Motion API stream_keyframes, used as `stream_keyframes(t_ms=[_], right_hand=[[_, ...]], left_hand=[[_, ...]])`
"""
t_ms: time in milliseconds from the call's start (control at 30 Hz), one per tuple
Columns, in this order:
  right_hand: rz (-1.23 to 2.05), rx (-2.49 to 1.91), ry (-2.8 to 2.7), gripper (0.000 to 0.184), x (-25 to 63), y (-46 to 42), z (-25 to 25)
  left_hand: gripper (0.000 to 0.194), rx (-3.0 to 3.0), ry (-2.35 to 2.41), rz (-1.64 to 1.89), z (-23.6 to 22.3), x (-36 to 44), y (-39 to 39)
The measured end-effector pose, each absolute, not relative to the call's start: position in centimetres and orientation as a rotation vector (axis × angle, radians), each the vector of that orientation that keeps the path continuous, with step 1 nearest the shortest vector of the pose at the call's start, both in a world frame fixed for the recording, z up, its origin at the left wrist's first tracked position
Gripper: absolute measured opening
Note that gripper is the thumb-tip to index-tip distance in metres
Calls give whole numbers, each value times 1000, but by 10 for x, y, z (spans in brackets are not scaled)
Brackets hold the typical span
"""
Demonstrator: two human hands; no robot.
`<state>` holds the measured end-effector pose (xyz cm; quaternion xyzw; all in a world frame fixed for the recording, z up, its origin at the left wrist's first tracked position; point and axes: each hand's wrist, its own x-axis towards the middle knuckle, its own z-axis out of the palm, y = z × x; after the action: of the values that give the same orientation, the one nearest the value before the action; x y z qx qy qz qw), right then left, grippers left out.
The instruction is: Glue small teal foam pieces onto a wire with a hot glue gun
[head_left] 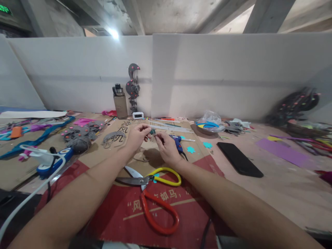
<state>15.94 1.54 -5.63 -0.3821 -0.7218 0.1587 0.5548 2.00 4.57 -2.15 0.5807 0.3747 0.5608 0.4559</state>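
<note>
Above the cardboard, my left hand (140,136) and my right hand (166,147) meet fingertip to fingertip. Between them is a small dark green piece (152,131), pinched by the left fingers; its kind is too small to make out. The right fingers are closed at its lower edge, perhaps on a thin strand. Just beyond my right hand lies a blue glue gun (176,141), partly covered by that hand. Nearer to me, open scissors (145,180) with one yellow and one red handle rest on the red part of the cardboard (116,211).
On the right lie a black phone (240,159) and purple sheet (282,152). A bottle (120,103) stands by the white partition (220,76). A blue power strip (55,162) with a white cable and grey yarn (81,144) are left. Behind sits a bowl (209,129).
</note>
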Motion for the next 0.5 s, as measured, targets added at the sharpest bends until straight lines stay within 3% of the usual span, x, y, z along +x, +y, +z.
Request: stream_keyframes(t_ms=[500], right_hand=[[388,-902,-1677,21,160,9,-43]], left_hand=[[24,1051,915,1565,-18,-2,67]])
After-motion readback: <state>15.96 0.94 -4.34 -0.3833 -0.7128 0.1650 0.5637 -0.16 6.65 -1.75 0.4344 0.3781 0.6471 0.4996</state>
